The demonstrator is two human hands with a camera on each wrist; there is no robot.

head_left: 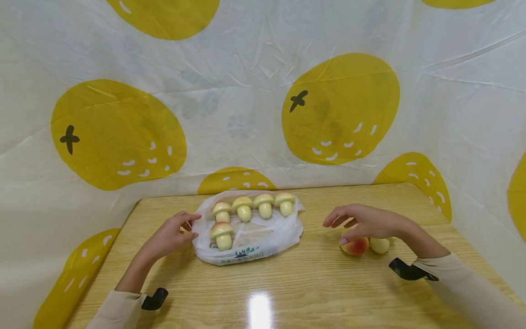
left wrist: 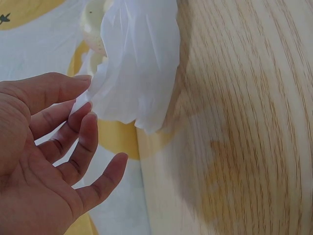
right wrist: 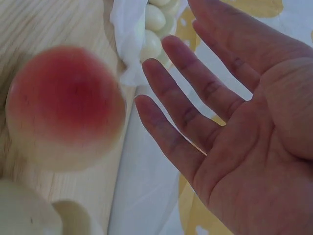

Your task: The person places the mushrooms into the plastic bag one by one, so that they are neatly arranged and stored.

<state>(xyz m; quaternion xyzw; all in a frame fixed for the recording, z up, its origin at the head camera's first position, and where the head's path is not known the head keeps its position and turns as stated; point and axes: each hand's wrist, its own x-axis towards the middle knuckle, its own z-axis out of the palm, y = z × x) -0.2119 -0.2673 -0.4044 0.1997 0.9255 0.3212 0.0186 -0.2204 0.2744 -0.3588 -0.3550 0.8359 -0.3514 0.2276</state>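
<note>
A white plastic bag with green and blue print lies spread on the table, its rim turned up round several cream toy mushrooms with tan and reddish caps. My left hand is at the bag's left edge, thumb and fingertips right at the plastic with a gap between them. In the left wrist view the loose bag edge overlaps a finger. My right hand, fingers spread and holding nothing, hovers over a round cream thing with a red blush, much like a peach. A pale rounded thing is close beside it, partly hidden by my hand.
The wooden table carries everything. Behind it and at both sides hangs a white cloth printed with large yellow fruit. Each forearm wears a black strap mount at the cuff.
</note>
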